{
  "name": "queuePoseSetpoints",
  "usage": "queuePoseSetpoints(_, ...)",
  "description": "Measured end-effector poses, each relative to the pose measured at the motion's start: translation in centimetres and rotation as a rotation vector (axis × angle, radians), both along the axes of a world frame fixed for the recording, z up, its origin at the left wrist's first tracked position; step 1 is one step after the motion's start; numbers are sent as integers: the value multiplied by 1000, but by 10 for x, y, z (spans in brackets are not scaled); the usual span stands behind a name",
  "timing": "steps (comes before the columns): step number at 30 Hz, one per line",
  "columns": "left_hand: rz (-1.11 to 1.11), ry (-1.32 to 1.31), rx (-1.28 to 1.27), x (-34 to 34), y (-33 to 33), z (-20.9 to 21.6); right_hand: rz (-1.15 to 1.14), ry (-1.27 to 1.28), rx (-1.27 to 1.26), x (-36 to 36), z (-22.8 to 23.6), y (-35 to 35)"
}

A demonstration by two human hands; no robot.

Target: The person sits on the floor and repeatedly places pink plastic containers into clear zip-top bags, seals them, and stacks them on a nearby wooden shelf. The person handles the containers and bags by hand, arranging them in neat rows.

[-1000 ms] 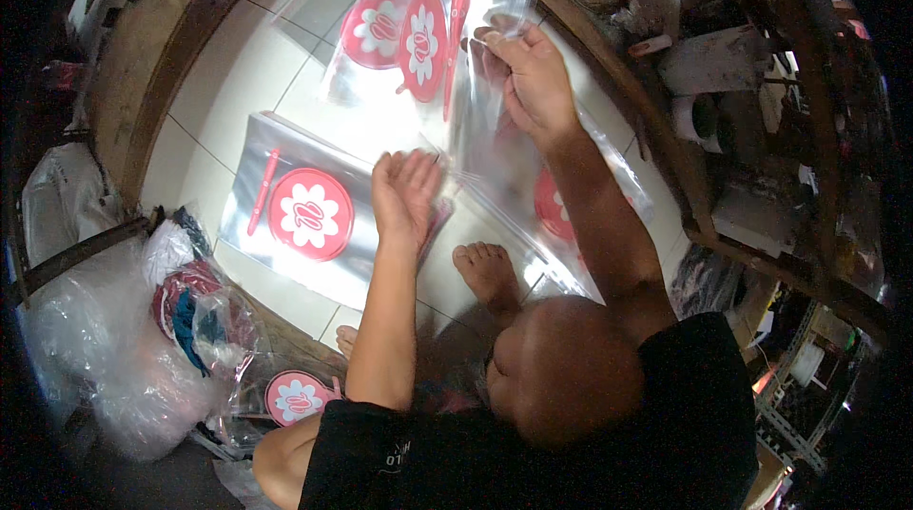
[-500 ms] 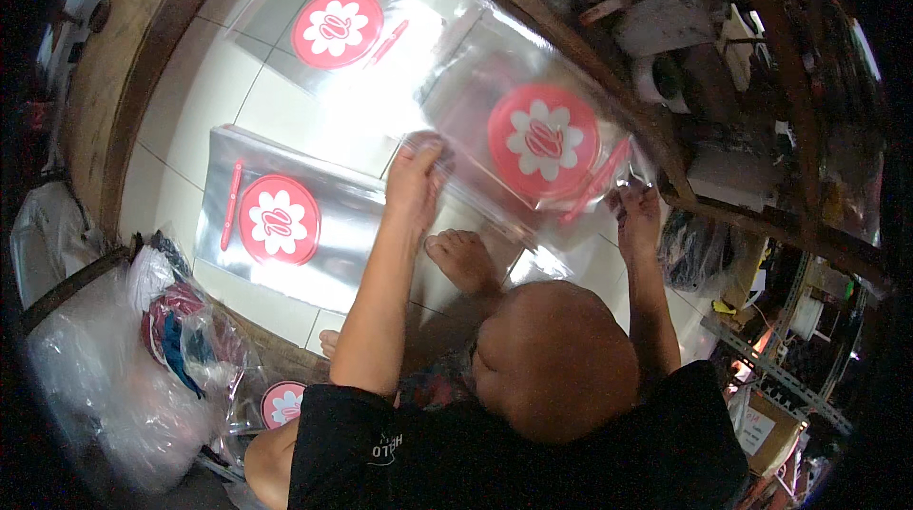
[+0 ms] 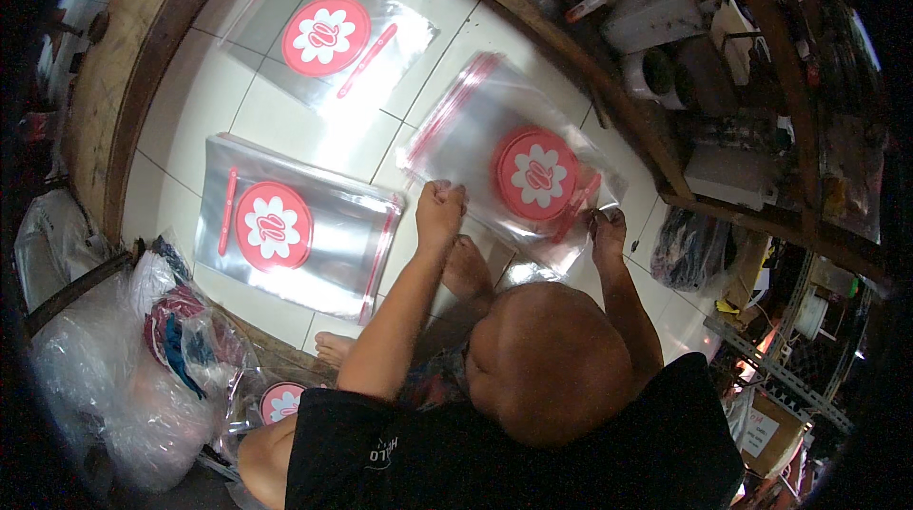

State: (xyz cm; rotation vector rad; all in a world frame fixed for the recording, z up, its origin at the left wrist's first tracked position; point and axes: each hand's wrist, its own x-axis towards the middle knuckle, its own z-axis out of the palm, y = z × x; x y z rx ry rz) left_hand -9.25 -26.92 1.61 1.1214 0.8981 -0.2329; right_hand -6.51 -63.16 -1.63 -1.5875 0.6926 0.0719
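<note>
A bundle of clear plastic bags (image 3: pixel 473 129), printed with a pink disc and white flower, lies slanted in front of me on the white tiled floor. My left hand (image 3: pixel 440 213) has its fingers closed on the bundle's near-left edge. With a pinch, my right hand (image 3: pixel 607 227) grips its near-right corner, beside the pink strip. To the left rests a thick, even stack of the same bags (image 3: pixel 333 244), apart from my left hand. Farther off, another clear bag or thin pile (image 3: pixel 404 44) with the same pink print lies flat; its layers are hard to tell.
A dark wooden shelf (image 3: pixel 561 34) with dusty goods borders the right. A wooden board (image 3: pixel 143 53) runs along the left. Bulky plastic-wrapped bundles (image 3: pixel 124 386) crowd the lower left, near another pink-printed piece (image 3: pixel 282 402). A cardboard box (image 3: pixel 772 434) stands lower right.
The bundle in my hands has come down toward me and its far edges have drawn together. My left hand has shifted right and nearer; my right hand has moved slightly left and nearer.
</note>
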Motion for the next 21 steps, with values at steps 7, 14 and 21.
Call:
queuePoseSetpoints(7, 40, 164, 539, -18, -22, 10, 270, -223, -1155, 33, 29, 35)
queuePoseSetpoints(14, -167, 558, 346, 2, -49, 37, 1124, -281, -936, 170, 77, 138)
queuePoseSetpoints(21, 101, 435, 477, 15, -89, -4, 1622, -321, -1204, 237, -20, 96)
